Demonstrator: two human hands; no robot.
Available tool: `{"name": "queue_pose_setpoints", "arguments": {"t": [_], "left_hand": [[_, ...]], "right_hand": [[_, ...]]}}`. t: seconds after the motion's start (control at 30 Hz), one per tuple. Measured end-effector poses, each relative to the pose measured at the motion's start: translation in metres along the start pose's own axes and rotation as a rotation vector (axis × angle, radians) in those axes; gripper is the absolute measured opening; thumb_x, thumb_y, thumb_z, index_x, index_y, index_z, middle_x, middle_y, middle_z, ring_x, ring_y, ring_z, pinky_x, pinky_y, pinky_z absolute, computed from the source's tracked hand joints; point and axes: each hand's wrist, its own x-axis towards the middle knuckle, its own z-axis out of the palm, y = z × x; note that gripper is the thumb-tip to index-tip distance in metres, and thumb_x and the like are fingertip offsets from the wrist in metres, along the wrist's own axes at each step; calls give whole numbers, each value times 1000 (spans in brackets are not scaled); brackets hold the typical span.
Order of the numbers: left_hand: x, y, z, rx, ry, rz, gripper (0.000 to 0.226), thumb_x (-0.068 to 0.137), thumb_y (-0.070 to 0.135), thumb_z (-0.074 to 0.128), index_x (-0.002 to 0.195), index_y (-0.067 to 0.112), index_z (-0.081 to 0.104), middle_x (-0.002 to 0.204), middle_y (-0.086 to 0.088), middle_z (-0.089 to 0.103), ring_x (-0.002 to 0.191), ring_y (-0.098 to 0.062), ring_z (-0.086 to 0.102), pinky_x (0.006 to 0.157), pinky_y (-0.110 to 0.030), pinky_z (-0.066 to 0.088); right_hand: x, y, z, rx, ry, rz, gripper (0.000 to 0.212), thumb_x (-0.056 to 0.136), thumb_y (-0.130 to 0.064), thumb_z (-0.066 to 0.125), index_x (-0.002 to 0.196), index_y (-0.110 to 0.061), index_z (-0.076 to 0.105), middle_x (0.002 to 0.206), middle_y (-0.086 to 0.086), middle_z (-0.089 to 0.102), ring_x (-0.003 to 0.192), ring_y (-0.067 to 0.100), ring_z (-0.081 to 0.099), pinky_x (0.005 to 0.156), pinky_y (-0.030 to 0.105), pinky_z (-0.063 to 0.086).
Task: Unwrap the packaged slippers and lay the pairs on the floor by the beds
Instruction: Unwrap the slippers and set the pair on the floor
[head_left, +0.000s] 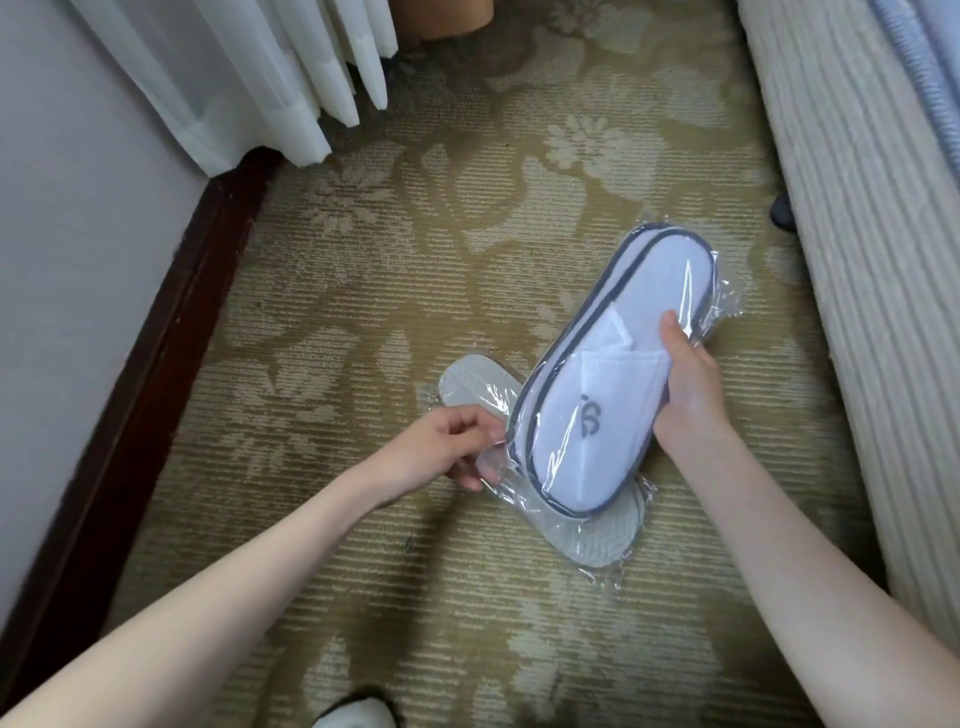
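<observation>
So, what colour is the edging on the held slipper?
Dark grey edging around a white slipper; head view.

Floor as I view it through the head camera: olive carpet (363, 571) with a pale floral pattern. One wrapped slipper pack (470, 382) lies directly on it, grey ribbed side up, its middle covered by the held slipper pack (597, 364). The bed base (831, 260) stands along the right; a dark skirting board (156, 364) borders the left.

Wrapped slippers (597, 395) in right hand (685, 384), wrapper edge (498, 465) between fingers (470, 480) of left hand (441, 447), second pack (478, 387) beneath on carpet (363, 291).
</observation>
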Motion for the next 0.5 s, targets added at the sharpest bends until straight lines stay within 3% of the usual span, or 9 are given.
{"name": "queue_pose_setpoints", "arguments": {"t": [0.1,0.2,0.27,0.33,0.5], "left_hand": [[-6,5,-3,-38,9,-18,15,97,25,51,94,12,57,76,-1,70,69,-19,70,51,-25,56],[-11,6,-4,-30,-27,-26,22,92,29,59,101,10,53,86,-2,70,79,-24,71,57,-29,57],[-13,-1,-1,31,-34,-4,22,90,19,62,104,4,52,89,-9,70,81,-25,71,62,-28,57],[-16,-10,6,75,22,43,3,93,4,56,95,3,55,90,-16,69,76,-21,70,65,-28,57],[-14,-19,5,112,265,111,12,93,-8,45,88,-4,56,78,-13,66,62,-23,63,66,-37,54]], "right_hand": [[-2,6,-1,19,66,21,32,86,-38,68,112,-19,66,91,-3,76,80,16,73,61,31,60],[-2,7,-2,38,100,2,30,87,-37,66,112,-20,65,91,-4,75,78,13,72,59,28,58],[-1,7,-4,45,126,0,25,87,-38,67,106,-22,65,91,-5,74,79,13,72,59,29,59],[-2,7,-8,55,147,18,27,86,-40,67,106,-22,66,89,-5,75,78,14,72,58,30,59],[0,12,-16,82,222,83,31,88,-42,64,107,-18,65,93,1,73,76,17,71,58,32,58]]}}
